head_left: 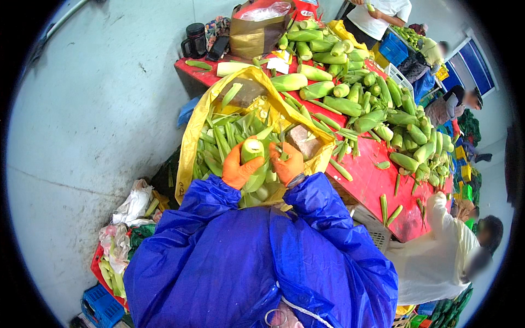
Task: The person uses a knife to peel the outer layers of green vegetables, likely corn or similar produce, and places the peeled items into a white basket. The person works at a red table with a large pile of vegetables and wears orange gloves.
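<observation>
My left hand (235, 168), in an orange glove, is closed around an ear of corn (253, 148) in its green husk, its pale cut end turned up. Close to its right, my right hand (290, 165), gloved the same way, has its fingers closed on something thin and dark that I cannot make out. Both hands are over a wide-mouthed yellow bag (188, 147). Loose green husk leaves (221, 139) fill much of the bag beneath them. A brownish block (304, 141) shows at the bag's right side.
A large pile of husked-on corn (372, 104) covers much of the red table (366, 188). A dark mug (194, 41) and a brown-gold bag (252, 37) stand at the far end. A person in white (437, 257) is at the right edge; other people work farther back.
</observation>
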Demonstrator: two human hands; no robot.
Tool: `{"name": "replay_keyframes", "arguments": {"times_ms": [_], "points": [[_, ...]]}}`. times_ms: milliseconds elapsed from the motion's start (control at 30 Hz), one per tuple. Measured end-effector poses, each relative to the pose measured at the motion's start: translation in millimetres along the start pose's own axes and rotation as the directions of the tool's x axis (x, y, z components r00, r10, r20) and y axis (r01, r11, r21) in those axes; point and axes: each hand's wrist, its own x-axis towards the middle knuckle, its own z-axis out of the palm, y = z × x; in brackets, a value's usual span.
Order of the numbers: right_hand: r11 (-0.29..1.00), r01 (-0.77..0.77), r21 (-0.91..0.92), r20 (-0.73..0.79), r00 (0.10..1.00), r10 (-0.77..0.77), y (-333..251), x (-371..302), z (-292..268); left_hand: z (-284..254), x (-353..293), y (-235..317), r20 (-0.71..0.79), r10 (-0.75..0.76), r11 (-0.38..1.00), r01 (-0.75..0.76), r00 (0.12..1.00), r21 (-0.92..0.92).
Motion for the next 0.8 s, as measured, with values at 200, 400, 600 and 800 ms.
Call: {"name": "replay_keyframes", "arguments": {"times_ms": [200,400,600,800], "points": [[0.856,-0.144,-0.496,-0.104,0.989,0.106,72,2,-25,-22,4,31,-0.185,-0.042,0.96,-0.012,0.982,-0.279],[0.812,-0.351,-0.467,-0.025,0.923,0.384,109,15,-38,-65,18,47,-0.123,-0.049,0.849,-0.024,0.991,-0.528],[0.939,-0.14,-0.315,0.445,0.852,0.276,-80,19,-24,-41,16,38,0.11,-0.121,0.867,0.159,0.987,-0.473],[0.95,-0.309,0.052,0.647,0.735,0.204,-84,22,-11,-26,14,47,0.219,-0.101,0.937,0.167,0.97,-0.308]]}}
